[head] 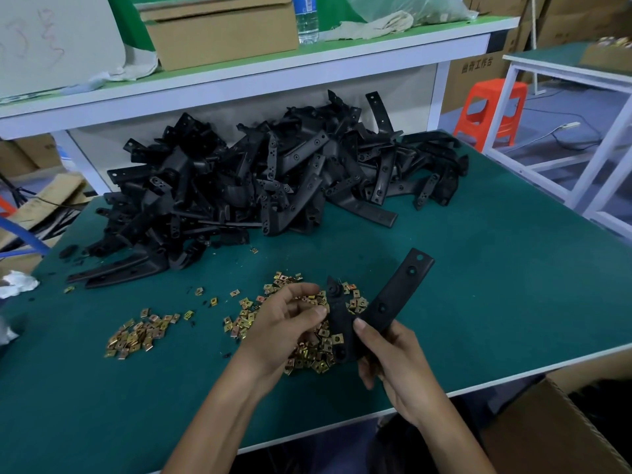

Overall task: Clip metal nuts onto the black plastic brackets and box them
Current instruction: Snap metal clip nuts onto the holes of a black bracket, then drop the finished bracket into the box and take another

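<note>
While right hand (400, 367) is gripping curved black plastic bracket (396, 292) above heap of small gold metal nuts (316, 348), left hand (280, 323) is curling at bracket's tab, cannot tell whether pinching nut; skewed nut risking slipping into heap.

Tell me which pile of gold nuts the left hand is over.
The larger pile of gold metal nuts; the smaller pile lies apart to its left.

The table (496, 285) is dark teal-green with a white edge; the heap of brackets (273, 172) by its far edge is plain matt black, like the single bracket (393, 295) near the front edge. The nuts (314, 354) there are shiny brass-gold, some tinged reddish.
</note>
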